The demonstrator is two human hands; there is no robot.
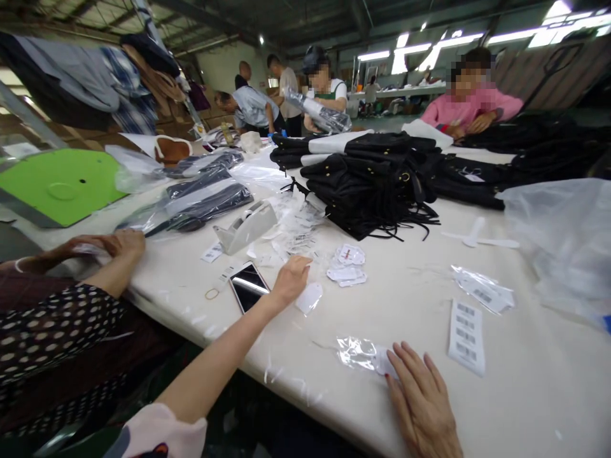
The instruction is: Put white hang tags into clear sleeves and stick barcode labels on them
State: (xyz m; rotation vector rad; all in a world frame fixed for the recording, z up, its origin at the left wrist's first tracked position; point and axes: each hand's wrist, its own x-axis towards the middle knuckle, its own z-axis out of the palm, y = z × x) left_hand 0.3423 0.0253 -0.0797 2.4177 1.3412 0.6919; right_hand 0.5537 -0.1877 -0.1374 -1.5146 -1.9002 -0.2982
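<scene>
My left hand [290, 281] reaches out over the white table [410, 305]. Its fingertips rest on a scatter of small white paper tags [286, 245], and nothing is gripped in it. A single white tag [309, 298] lies just right of that wrist and a smartphone [249, 286] just left of it. My right hand [422, 404] lies flat near the table's front edge, fingers spread. Its fingertips touch a small clear plastic bag [359, 352].
A co-worker in a dotted sleeve rests a hand [114, 245] at the left. Also here: a tape dispenser [245, 228], barcode label sheet [466, 336], more tags [347, 264], a black garment pile [377, 184], bagged garments [200, 197], and a large clear bag [563, 235]. People work at the far side.
</scene>
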